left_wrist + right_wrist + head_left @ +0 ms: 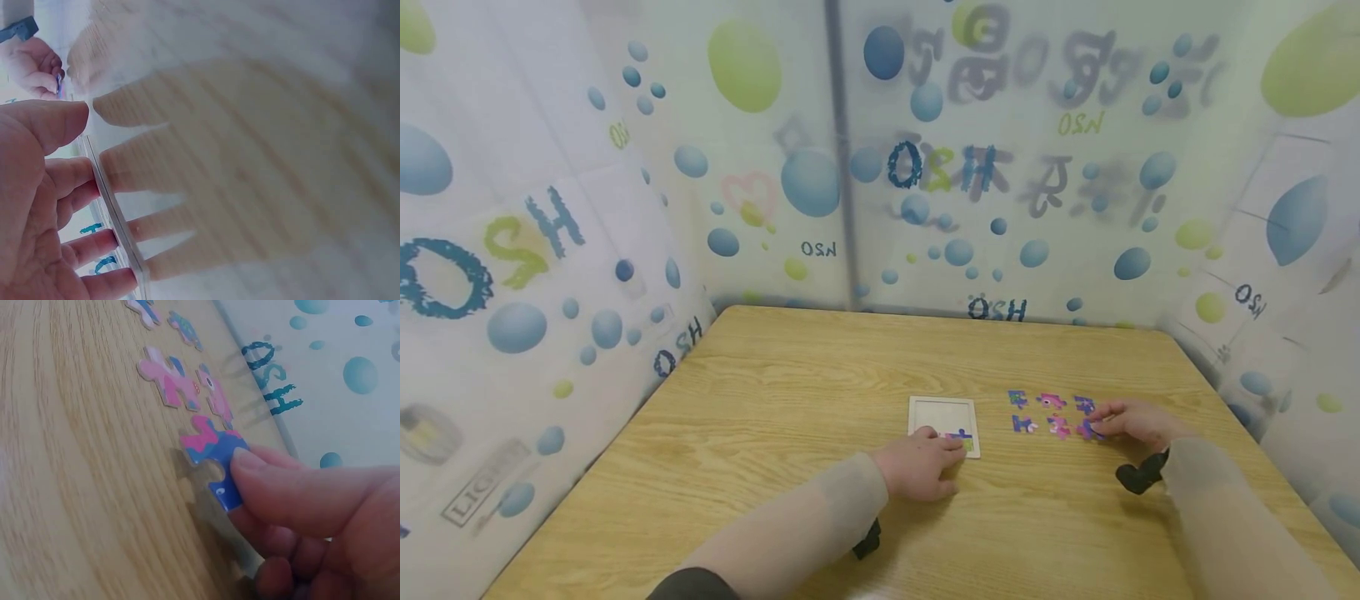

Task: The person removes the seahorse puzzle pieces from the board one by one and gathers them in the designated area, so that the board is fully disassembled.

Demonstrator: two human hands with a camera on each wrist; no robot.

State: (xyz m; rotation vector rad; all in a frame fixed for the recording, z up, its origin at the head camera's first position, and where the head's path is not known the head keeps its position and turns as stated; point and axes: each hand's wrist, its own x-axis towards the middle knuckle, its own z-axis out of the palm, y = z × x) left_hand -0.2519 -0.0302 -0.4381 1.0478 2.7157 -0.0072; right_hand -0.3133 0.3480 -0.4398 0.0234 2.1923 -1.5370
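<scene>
My right hand (1138, 422) pinches a blue and pink jigsaw piece (219, 456) between thumb and fingers, tilted slightly off the wood in the right wrist view. Beside it lie several loose jigsaw pieces, among them a pink one with an eye (1051, 402) and a pink and blue one (167, 380). My left hand (922, 465) rests on the near side of a white square puzzle tray (943, 400), fingers fairly straight. Joined pieces (962, 436) fill part of the tray's near side, partly covered by those fingers. In the left wrist view the fingertips touch the tray's edge (112, 209).
The wooden table (790, 375) extends to the left and behind the tray. Printed curtains (760, 250) with bubbles and lettering enclose its back and sides. Each wrist carries a black strap (1142, 473).
</scene>
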